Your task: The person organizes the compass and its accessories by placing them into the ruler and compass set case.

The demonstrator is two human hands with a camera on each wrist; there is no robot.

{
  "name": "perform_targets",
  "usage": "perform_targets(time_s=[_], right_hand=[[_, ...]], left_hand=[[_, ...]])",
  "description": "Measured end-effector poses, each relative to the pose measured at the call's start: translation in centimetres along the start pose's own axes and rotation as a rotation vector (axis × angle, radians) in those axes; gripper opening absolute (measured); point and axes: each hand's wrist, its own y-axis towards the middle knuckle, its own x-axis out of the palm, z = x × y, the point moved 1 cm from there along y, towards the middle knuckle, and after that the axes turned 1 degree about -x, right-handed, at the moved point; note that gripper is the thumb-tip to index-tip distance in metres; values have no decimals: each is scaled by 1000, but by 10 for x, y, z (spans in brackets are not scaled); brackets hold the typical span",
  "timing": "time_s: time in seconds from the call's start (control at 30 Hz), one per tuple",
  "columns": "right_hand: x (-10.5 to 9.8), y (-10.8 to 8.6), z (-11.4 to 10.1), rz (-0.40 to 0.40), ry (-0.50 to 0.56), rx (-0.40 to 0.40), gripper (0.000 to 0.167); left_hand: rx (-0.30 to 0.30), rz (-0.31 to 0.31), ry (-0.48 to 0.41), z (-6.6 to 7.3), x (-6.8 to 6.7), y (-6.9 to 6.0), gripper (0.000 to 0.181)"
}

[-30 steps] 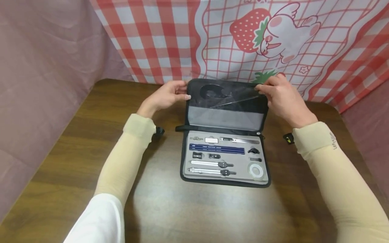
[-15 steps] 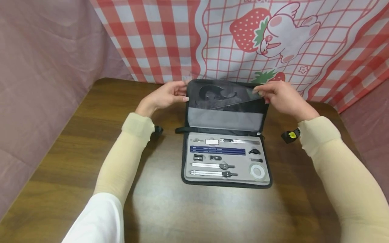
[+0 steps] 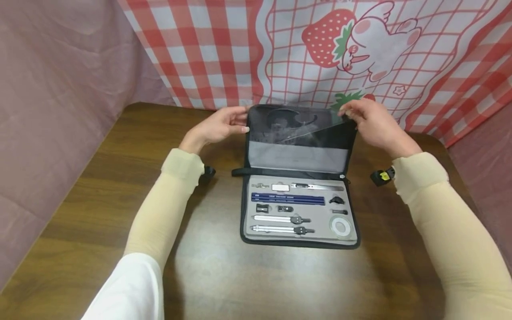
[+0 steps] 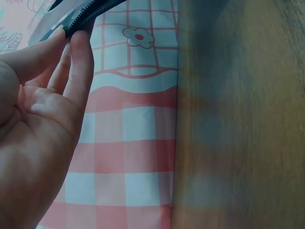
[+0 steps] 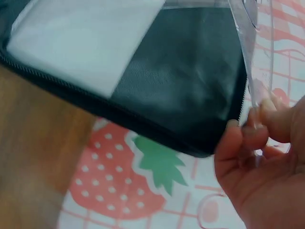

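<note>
A black zip-up drawing-set case (image 3: 300, 242) stands unfolded on the table, its lid raised at the back. My left hand (image 3: 222, 126) pinches the lid's upper left edge; the left wrist view shows thumb and fingers on the zipped edge (image 4: 83, 19). My right hand (image 3: 372, 122) pinches a clear plastic drawing template (image 3: 308, 126) at the lid's upper right. In the right wrist view the template (image 5: 245, 43) tilts away from the black lid lining (image 5: 186, 71). The template's exact outline is hard to see.
The grey tray holds two compasses (image 3: 280, 229), blue pencils (image 3: 288, 199), a white eraser (image 3: 280, 187), a cutter knife (image 3: 318, 187), a sharpener (image 3: 262, 208) and a round white disc (image 3: 340, 226). A checked strawberry cloth (image 3: 208, 53) hangs behind the wooden table (image 3: 120, 178).
My right hand dips slightly, then moves up and right with the clear template, which shifts against the lid. The case has slid slightly right and toward me. My left hand stays nearly still.
</note>
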Motion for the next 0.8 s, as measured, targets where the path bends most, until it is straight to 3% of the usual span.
perform_targets(time_s=[0.13, 0.27, 0.43, 0.5, 0.6, 0.7, 0.8], right_hand=[[-10, -5, -1, 123, -76, -10, 29], [-17, -10, -2, 181, -117, -11, 34], [-13, -9, 1, 127, -122, -31, 33], [-6, -7, 2, 83, -88, -44, 30], [5, -5, 2, 41, -18, -40, 28], [10, -5, 3, 32, 34, -9, 29], [14, -7, 3, 34, 71, 40, 31]], left_hand=[[11, 1, 26, 0, -1, 2, 59], [21, 7, 31, 1, -2, 3, 61], [35, 33, 29, 3, -1, 3, 62], [40, 58, 45, 3, 0, 2, 61], [59, 95, 0, 2, 3, 3, 60], [60, 172, -84, -1, 6, 5, 43], [52, 274, -45, -4, 9, 7, 28]])
